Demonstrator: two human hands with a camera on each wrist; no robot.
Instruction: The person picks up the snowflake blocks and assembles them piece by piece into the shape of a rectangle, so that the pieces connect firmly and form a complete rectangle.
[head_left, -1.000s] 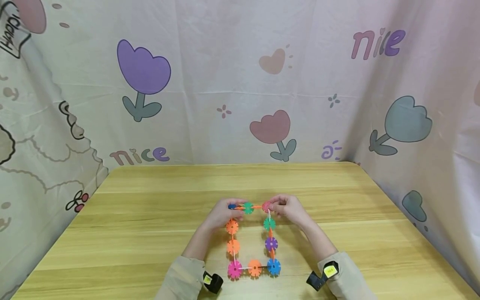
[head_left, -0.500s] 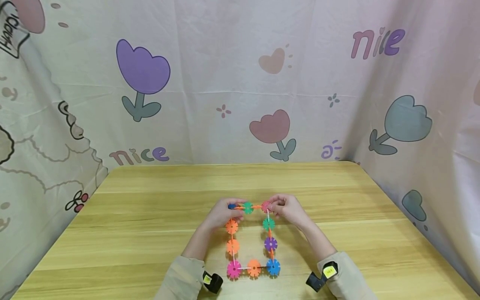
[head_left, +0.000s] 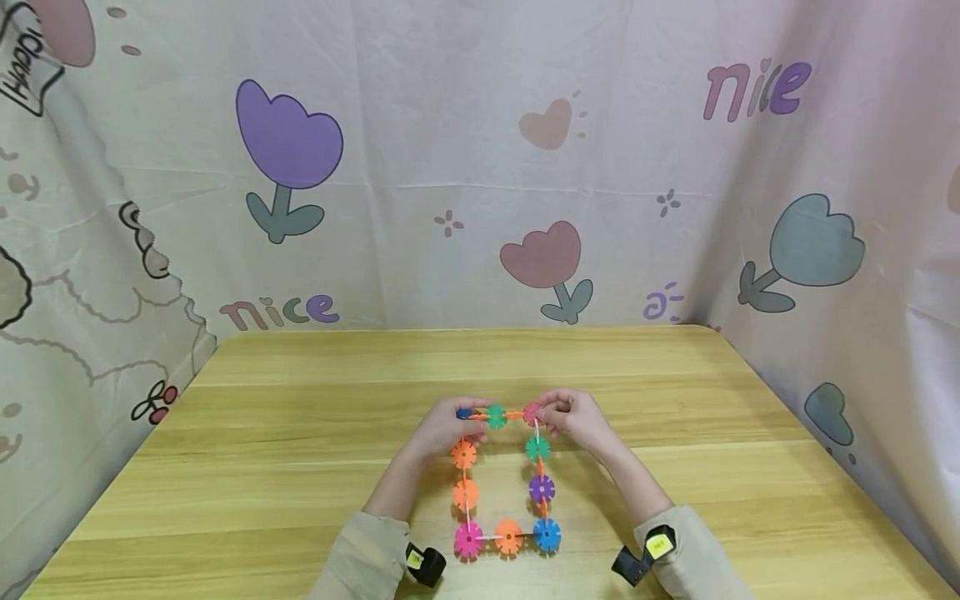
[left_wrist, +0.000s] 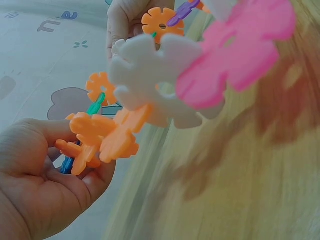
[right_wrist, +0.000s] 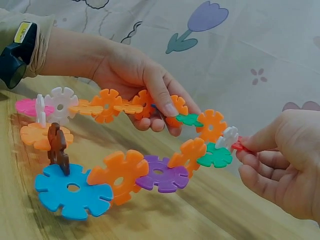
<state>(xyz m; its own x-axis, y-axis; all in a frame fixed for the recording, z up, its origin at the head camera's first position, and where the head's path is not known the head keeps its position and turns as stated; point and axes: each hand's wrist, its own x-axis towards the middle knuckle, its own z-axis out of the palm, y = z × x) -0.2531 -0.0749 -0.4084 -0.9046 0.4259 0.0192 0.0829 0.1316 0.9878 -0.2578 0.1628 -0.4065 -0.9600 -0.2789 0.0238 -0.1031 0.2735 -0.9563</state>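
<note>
Interlocking snowflake discs form a closed four-sided loop, held above the table in both hands. My left hand (head_left: 438, 429) grips the far left corner, at a dark blue disc (head_left: 464, 412) largely covered by fingers. At the far right corner, my right hand (head_left: 581, 421) pinches a red disc (head_left: 532, 412) between thumb and fingers. Between them is a green disc (head_left: 496, 416). A magenta disc (head_left: 468, 539), an orange disc (head_left: 508, 537) and a bright blue disc (head_left: 547, 534) run along the near side. The right wrist view shows upright linking discs, including a brown disc (right_wrist: 58, 149).
A wood-grain table (head_left: 300, 417) lies beneath the loop, which casts a shadow on it. Behind and at both sides hangs a pale curtain (head_left: 420, 125) printed with flowers. Each sleeve cuff bears a black wrist camera, such as the left wrist camera (head_left: 429, 568).
</note>
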